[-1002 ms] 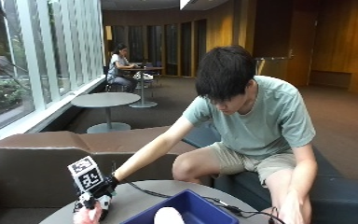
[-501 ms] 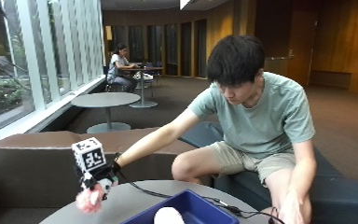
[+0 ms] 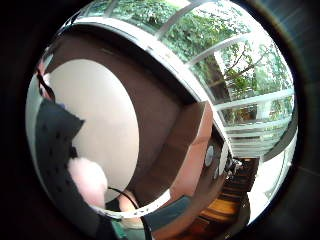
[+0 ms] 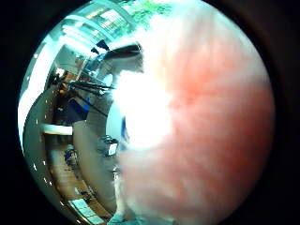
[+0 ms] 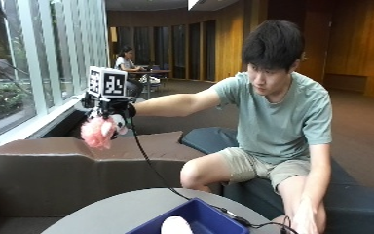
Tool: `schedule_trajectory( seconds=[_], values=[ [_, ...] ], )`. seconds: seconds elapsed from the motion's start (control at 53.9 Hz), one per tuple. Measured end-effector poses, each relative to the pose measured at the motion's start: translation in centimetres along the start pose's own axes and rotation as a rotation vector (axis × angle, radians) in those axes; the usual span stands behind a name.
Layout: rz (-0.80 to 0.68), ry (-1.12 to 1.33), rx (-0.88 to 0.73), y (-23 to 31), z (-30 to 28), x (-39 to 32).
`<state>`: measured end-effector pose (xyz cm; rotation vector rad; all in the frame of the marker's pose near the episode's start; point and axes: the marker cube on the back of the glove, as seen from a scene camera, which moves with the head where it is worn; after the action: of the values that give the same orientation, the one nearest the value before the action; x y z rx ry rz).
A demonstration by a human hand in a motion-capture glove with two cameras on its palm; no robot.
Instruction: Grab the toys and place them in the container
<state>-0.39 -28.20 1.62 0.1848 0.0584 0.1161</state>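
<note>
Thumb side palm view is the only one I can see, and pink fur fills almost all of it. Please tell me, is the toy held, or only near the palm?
Observer: Held. In the outside view the gloved right hand grips a pink plush toy, raised high above the table.
Operator: Where is the container?
Observer: The blue container sits on the table, below the raised hand and nearer the person.
Operator: Is it empty?
Observer: No, a white toy already lies inside.
</note>
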Motion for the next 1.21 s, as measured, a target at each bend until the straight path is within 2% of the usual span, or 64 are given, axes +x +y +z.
schedule_trajectory(
  seconds=[0.148, 0.389, 0.89, 1.094, 1.206],
  values=[
    [-0.026, 0.005, 0.026, 1.0, -3.9, -4.3],
    [-0.181, -0.006, 0.041, 1.9, -5.6, -15.6],
    [-0.278, -0.090, -0.084, 4.2, 0.6, -28.1],
    [-0.273, -0.080, -0.109, 4.4, 1.9, -29.6],
    [-0.257, -0.040, -0.183, 4.4, 3.0, -29.4]
  ],
)
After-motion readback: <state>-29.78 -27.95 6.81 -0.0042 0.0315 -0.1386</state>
